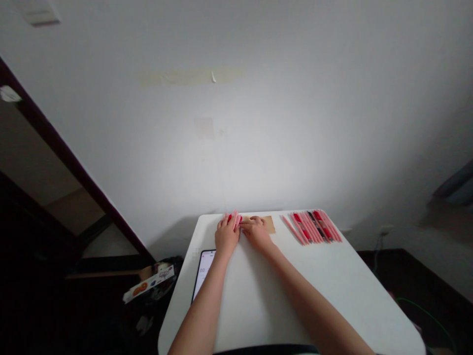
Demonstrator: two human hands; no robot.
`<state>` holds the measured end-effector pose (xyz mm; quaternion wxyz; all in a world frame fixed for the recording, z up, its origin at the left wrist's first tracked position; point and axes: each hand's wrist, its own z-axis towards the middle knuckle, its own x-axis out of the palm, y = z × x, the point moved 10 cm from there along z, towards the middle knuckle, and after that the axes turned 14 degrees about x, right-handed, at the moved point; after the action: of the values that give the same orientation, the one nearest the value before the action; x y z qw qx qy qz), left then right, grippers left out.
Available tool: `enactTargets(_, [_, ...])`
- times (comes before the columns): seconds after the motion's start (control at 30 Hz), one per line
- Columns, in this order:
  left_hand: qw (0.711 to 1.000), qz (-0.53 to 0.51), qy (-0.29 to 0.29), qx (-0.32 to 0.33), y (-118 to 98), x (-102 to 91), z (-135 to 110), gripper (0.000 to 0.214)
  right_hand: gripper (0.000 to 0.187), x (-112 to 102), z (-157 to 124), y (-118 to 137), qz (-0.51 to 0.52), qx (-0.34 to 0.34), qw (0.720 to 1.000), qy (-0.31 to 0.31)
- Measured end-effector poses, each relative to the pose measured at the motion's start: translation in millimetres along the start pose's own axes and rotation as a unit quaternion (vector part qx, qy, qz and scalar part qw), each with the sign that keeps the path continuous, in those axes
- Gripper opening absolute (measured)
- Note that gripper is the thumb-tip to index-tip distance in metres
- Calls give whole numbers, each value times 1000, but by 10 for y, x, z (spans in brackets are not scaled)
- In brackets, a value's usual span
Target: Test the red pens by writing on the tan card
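At the far edge of the white table [251, 296], my left hand [226, 235] is closed over a small bunch of pink pens [235, 218], with bits of red showing among them. Beside it, my right hand [257, 231] lies low with its fingers stretched toward the bunch, the fingertips close against it. A flat brown piece of paper or card [271, 225] sits partly under my right hand. To the right, a row of slim pink pens [301, 227] lies side by side, with a few red and black ones among them.
A phone [201, 276] with a lit screen lies left of my left forearm, partly hidden by it. The white wall [258, 148] rises just behind the table. On the floor at left are dark bags and a printed white box [150, 283].
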<state>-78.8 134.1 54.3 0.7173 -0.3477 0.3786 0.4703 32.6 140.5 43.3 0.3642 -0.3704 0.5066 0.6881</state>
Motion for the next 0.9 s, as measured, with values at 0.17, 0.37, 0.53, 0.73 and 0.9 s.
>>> enactTargets(0.17, [1000,12,-17,2,-9,32,15,54,37,0,34,-35,13,-4,1000,8])
enactTargets(0.37, [999,20,-21,20,-15,28,11,53,35,14,20,-74,26,-3,1000,1])
enactTargets(0.53, [999,23,-17,18,-50,-49,-22,57,33,-66,-34,-141,31,-14,999,-13])
enactTargets(0.73, [999,22,-24,-14,-142,-208,-63,57,28,-324,-236,-347,42,-23,997,-61])
enactTargets(0.9, [996,54,-68,-2,-495,-312,-178,49,24,-551,-430,-580,17,2,996,-91])
